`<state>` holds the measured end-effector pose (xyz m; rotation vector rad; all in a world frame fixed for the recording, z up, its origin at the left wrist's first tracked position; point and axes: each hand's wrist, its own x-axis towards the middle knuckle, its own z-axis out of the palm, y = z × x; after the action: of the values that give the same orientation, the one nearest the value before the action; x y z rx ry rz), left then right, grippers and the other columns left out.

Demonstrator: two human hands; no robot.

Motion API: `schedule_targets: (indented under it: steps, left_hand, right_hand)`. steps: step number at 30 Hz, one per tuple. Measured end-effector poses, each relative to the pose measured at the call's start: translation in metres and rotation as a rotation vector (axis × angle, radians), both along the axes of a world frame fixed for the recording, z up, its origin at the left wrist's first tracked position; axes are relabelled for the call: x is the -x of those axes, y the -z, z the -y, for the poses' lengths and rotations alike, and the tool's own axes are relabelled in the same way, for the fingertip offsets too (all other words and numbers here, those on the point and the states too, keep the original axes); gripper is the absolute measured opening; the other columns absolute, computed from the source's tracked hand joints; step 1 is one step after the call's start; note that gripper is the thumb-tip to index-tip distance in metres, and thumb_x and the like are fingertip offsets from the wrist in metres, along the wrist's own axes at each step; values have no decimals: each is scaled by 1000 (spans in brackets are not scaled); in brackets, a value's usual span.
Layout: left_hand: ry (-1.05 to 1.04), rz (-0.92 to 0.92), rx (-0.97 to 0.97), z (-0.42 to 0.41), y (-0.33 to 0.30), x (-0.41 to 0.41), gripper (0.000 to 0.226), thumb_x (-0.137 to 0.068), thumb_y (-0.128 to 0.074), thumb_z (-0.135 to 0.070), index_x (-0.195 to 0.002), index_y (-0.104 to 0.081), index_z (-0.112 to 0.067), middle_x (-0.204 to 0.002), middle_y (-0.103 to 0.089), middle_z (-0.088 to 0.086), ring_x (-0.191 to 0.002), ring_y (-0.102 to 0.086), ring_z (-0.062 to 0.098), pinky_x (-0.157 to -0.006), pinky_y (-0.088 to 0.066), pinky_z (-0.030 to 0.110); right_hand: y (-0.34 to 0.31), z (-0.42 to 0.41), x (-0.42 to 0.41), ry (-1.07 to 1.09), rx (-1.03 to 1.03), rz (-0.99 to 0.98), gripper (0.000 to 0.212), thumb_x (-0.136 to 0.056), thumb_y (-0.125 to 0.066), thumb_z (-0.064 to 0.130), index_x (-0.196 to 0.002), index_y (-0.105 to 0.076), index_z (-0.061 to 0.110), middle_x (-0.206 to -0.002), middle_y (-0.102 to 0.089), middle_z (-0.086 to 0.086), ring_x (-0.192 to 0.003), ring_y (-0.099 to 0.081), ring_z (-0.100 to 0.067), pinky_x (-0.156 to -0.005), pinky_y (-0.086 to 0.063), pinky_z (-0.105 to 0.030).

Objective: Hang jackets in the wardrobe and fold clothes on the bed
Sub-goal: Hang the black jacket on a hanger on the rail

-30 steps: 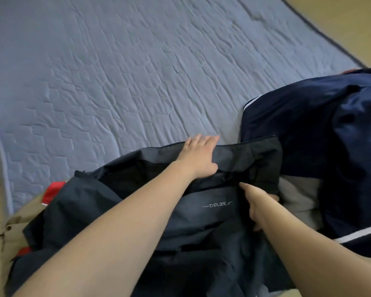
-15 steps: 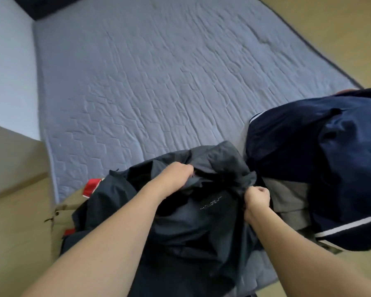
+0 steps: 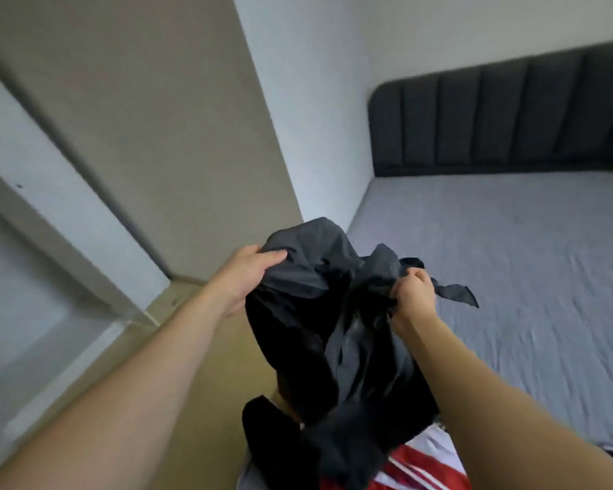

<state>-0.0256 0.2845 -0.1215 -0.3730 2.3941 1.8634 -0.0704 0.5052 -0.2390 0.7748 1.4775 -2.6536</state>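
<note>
From the head camera I see both hands raised in front of me with a dark grey jacket (image 3: 333, 313) strung between them. My left hand (image 3: 245, 277) grips a bunched fold at the garment's upper left, fingers curled over the cloth. My right hand (image 3: 413, 295) is closed in a fist round a gathered wad at its upper right, with a loose strip of the fabric trailing out to the right of that fist.

The jacket hangs lifted in the air, off the bed (image 3: 510, 277), its long axis running roughly top to bottom: the gathered upper edge sits between my hands and the body drops toward the bottom of the frame. Which end is the collar I cannot tell through the crumpling and blur. Its lower part reaches down near a red and white garment (image 3: 422, 468) at the bottom edge.

Behind are the grey quilted bed with a dark padded headboard (image 3: 510, 114), a white wall (image 3: 315, 100), and a beige panel (image 3: 156, 118) on the left.
</note>
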Motion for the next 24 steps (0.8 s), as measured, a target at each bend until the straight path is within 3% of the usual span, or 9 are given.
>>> schedule_targets:
  steps: [5,7,10,13,15,17,20,22,24]
  left_hand:
    - [-328,-337,-204,95,-103,-40,20,-102,-47,-18,-105,-65,-26,-95,-76,-2,-84,-74,17,-58,-57,27]
    - [-475,-430,-227,137,-129,-56,23,-104,-42,-19,-103,-64,-27,-97,-74,-1,-86,-72,15,-59,-55,23]
    - [-664,-524,-298,192,-159,-70,24,-101,-42,-19,-97,-65,-22,-92,-73,1,-85,-69,18,-66,-56,27]
    - [-793,-590,-411,247,-195,-91,24,-91,-46,-28,-96,-67,-17,-100,-71,7,-91,-65,24,-81,-53,39]
    - [-739,-620,-408,279,-213,-107,23,-75,-52,-36,-80,-70,-21,-85,-69,5,-78,-63,23,-72,-52,36]
    - [-605,-549,-198,304,-224,-125,38,-55,-58,-42,-84,-66,-18,-83,-67,4,-75,-61,22,-66,-48,33]
    - [-442,-193,582,352,-229,-154,79,-54,-68,-45,-124,-38,-24,-100,-63,2,-84,-63,19,-68,-52,33]
    - [-310,71,1043,383,-225,-168,76,-64,-76,-40,-128,-40,-19,-97,-61,0,-78,-60,16,-60,-50,31]
    - [-178,323,1296,410,-214,-173,54,-70,-80,-38,-111,-57,-12,-87,-58,-3,-72,-57,16,-55,-43,28]
  right_hand:
    - [-129,114,9,-280,-206,-257,26,-76,-38,-6,-76,-40,19,-71,-38,-4,-63,-33,-17,-53,-25,-30]
    - [-164,163,-2,-415,-286,-389,16,-84,-56,25,-80,-42,19,-74,-44,0,-67,-39,-15,-58,-32,-31]
    - [-193,221,-11,-516,-660,-641,56,-69,-69,66,-82,-38,22,-73,-48,8,-63,-43,-12,-56,-35,-29]
    - [-213,289,-14,-603,-1043,-778,42,-74,-72,43,-89,-40,22,-84,-54,3,-73,-53,-14,-53,-38,-29]
    - [-221,332,-14,-665,-1164,-800,30,-79,-64,21,-96,-40,15,-84,-51,-1,-77,-53,-22,-55,-39,-31]
    - [-223,369,-13,-702,-1208,-814,24,-80,-55,7,-98,-40,10,-83,-48,-3,-81,-51,-28,-61,-39,-34]
    - [-219,418,-11,-666,-1291,-874,20,-79,-44,-4,-92,-38,9,-77,-45,-5,-74,-48,-29,-56,-31,-35]
    - [-219,450,-13,-593,-1313,-901,20,-78,-39,-8,-92,-37,7,-74,-45,-7,-69,-47,-30,-54,-30,-34]
    - [-222,487,-16,-526,-1273,-946,21,-78,-36,-9,-93,-37,7,-73,-44,-8,-66,-45,-29,-51,-27,-33]
